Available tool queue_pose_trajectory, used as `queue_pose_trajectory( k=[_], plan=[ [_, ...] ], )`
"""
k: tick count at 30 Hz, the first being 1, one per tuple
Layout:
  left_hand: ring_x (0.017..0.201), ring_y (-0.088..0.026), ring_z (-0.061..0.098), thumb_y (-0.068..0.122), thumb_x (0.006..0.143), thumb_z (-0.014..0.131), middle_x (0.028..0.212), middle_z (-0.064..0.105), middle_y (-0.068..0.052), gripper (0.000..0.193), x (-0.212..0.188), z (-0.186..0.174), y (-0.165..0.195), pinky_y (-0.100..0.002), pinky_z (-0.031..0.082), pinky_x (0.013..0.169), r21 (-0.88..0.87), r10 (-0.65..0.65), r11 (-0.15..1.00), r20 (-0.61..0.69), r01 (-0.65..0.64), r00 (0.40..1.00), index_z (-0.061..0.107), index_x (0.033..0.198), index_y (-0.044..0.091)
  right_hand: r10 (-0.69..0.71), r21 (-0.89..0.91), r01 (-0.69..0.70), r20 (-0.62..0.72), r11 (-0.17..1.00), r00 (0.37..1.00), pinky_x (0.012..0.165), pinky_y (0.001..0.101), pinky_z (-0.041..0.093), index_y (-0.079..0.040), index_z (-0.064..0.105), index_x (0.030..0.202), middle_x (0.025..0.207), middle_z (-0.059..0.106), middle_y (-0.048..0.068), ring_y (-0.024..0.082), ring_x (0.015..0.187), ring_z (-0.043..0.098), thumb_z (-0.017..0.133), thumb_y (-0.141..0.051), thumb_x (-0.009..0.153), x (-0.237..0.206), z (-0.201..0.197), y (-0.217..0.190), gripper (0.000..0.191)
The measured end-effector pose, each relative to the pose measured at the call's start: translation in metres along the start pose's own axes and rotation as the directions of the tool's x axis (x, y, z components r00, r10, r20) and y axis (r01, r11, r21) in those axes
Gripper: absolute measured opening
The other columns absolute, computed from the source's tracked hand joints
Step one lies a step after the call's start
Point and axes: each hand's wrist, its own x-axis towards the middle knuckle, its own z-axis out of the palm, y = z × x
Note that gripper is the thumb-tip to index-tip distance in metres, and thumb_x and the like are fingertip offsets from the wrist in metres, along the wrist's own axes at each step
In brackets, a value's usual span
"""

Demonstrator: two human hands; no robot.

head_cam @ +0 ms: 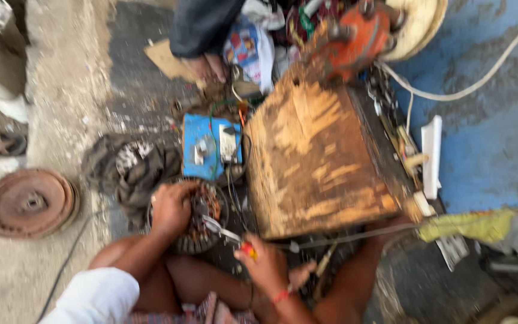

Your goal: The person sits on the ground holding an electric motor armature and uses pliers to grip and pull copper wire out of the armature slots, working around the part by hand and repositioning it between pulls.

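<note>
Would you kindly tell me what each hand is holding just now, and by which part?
The right hand holds pliers by the red and yellow handles. The left hand grips the round motor winding at its top rim.

A street-side repair spot, worked on the bare ground rather than at a bench. Rough concrete floor (61, 90) along the left of the frame, dark oily patches at the centre, blue-painted ground (493, 132) on the right. Low wooden block (316, 159) in the middle serving as a worktop. Round motor coil (202, 219) with copper windings at lower centre, rusty metal disc (28, 203) at the left edge, blue electrical box (211, 147) with wires above the coil. Heap of cables, rags and spare parts (307, 30) across the top. All somewhat blurred.
</note>
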Motion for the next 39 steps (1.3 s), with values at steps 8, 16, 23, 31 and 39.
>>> queue_pose_trajectory(
  k=[8,16,23,31,39],
  plan=[
    [0.099,-0.031,0.065,0.002,0.082,0.061,0.115,0.076,-0.002,0.033,-0.009,-0.01,0.01,-0.043,0.051,0.091,0.054,0.101,0.994,-0.078,-0.097,0.992,0.078,0.107,0.015,0.265,0.296,-0.59,0.684,0.751,0.68,0.055,0.0426,0.044,-0.006,0.063,0.118,0.075,0.071,0.009,0.027,0.059,0.061,0.077,-0.029,0.087,0.012,-0.045,0.021,0.041],
    [0.1,-0.03,0.059,0.009,0.086,0.063,0.116,0.072,0.001,0.029,-0.01,-0.009,0.014,-0.047,0.045,0.086,0.162,0.004,0.987,0.047,-0.011,0.999,0.075,0.111,0.015,0.133,-0.072,-0.114,0.407,0.991,0.904,0.062,0.0452,0.049,-0.005,0.064,0.087,0.072,0.065,0.015,0.034,0.07,0.066,0.08,-0.043,0.085,0.021,-0.063,-0.01,0.042],
    [0.101,-0.03,0.06,0.011,0.087,0.064,0.115,0.072,0.0,0.027,-0.008,-0.007,0.002,-0.047,0.045,0.087,0.136,-0.027,0.99,-0.011,0.028,1.0,0.075,0.111,0.014,0.113,-0.038,-0.107,0.26,0.994,0.959,0.061,0.0476,0.049,-0.005,0.063,0.088,0.073,0.067,0.018,0.04,0.069,0.065,0.082,-0.045,0.081,0.017,-0.054,-0.027,0.045],
    [0.105,-0.032,0.06,0.006,0.085,0.064,0.117,0.071,-0.003,0.034,0.006,-0.002,-0.01,-0.047,0.047,0.089,0.076,0.069,0.995,0.019,-0.07,0.997,0.075,0.116,0.015,0.076,0.201,-0.082,0.038,0.976,0.996,0.057,0.0394,0.055,-0.008,0.07,0.096,0.075,0.074,0.014,0.03,0.065,0.075,0.086,-0.039,0.079,0.001,-0.004,0.002,0.04],
    [0.107,-0.037,0.058,0.001,0.073,0.064,0.118,0.07,-0.009,0.047,0.013,-0.003,-0.005,-0.048,0.047,0.096,0.023,0.145,0.989,0.109,-0.148,0.983,0.074,0.117,0.012,0.13,0.27,-0.111,-0.053,0.956,0.99,0.061,0.0385,0.058,-0.007,0.071,0.097,0.08,0.077,0.014,0.031,0.07,0.078,0.084,-0.033,0.082,-0.004,0.026,-0.001,0.034]
  ],
)
